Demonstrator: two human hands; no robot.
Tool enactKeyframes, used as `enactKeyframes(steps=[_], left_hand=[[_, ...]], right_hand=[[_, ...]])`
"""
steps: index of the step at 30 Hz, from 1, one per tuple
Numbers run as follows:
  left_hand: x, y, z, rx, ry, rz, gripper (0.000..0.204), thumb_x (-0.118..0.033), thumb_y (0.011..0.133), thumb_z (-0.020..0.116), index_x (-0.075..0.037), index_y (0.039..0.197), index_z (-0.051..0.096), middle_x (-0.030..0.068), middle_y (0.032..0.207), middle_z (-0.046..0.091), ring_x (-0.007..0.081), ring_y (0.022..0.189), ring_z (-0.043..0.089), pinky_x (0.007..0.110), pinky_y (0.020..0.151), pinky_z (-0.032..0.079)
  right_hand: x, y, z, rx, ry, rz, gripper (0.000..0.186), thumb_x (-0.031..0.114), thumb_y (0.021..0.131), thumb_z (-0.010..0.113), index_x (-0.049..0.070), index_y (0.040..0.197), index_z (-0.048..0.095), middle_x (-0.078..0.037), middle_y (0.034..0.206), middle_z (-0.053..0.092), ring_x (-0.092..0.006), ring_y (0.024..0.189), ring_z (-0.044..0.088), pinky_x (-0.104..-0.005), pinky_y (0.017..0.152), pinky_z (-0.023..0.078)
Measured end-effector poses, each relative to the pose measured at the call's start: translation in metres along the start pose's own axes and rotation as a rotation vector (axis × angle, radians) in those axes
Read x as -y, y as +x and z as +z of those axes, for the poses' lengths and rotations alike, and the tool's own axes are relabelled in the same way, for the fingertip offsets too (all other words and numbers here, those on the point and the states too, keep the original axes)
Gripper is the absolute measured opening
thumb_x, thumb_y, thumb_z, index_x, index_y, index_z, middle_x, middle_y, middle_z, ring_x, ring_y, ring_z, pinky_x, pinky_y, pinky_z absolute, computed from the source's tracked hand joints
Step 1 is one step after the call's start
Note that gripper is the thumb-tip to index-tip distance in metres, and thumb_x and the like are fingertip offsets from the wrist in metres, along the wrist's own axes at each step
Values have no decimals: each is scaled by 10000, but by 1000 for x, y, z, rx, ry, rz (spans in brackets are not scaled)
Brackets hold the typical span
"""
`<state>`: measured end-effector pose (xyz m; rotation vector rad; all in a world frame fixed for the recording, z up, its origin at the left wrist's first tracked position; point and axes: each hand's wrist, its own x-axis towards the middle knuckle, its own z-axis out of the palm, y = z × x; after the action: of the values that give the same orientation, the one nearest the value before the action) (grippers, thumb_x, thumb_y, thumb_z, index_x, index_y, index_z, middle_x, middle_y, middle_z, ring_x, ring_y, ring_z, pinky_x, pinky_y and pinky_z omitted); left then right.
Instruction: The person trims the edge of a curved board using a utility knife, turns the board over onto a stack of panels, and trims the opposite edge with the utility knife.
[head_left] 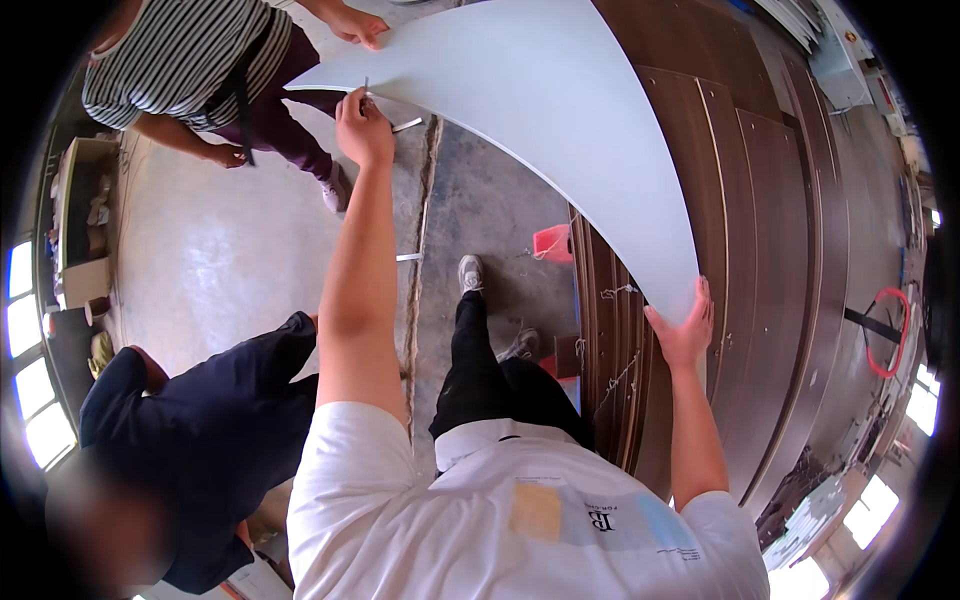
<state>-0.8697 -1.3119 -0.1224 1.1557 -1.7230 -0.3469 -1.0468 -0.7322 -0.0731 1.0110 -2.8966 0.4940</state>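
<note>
Between the hands, the white panel slants lengthwise toward far left.

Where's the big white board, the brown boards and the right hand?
White board (575, 110): head view, middle of its flat face.
Brown boards (768, 200): head view, face of one board.
Right hand (685, 338): head view, middle of the hand.

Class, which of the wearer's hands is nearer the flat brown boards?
The right hand, touching the curved white panel beside the flat brown boards; the left hand is near the panel's opposite tip.
</note>
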Motion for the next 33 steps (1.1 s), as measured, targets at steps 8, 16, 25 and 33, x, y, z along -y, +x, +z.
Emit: enactKeyframes(steps=[8,16,25,33], left_hand=[[-117,-150,3,254,40,187,413,5,783,646,-195,1135,727,78,904,632,317,861,651,445,667,559],[-232,-286,-53,801,-444,177,218,-62,908,698,-133,1111,735,98,967,703,348,884,693,424,726,565],[-114,-123,-2,209,113,23,241,-135,933,620,-152,1136,748,73,1060,731,329,988,696,456,812,549],[-240,-303,-36,530,-11,355,308,-47,833,646,-213,1078,732,43,973,662,291,939,666,458,682,575]], right_hand=[[-6,-2,2,-44,14,-20,1031,574,750,848,42,1526,426,-201,1558,508,-396,1436,484,-543,1190,368],[-28,-17,-14,-41,79,-92,1067,542,760,858,37,1563,369,-184,1599,466,-383,1459,457,-561,1216,331],[-140,-247,-86,46,-151,135,845,540,895,751,36,1513,472,-142,1614,471,-363,1506,413,-551,1253,278],[-160,-273,-82,-38,-184,184,645,453,976,703,48,1443,519,-123,1584,520,-350,1494,446,-559,1241,309]])
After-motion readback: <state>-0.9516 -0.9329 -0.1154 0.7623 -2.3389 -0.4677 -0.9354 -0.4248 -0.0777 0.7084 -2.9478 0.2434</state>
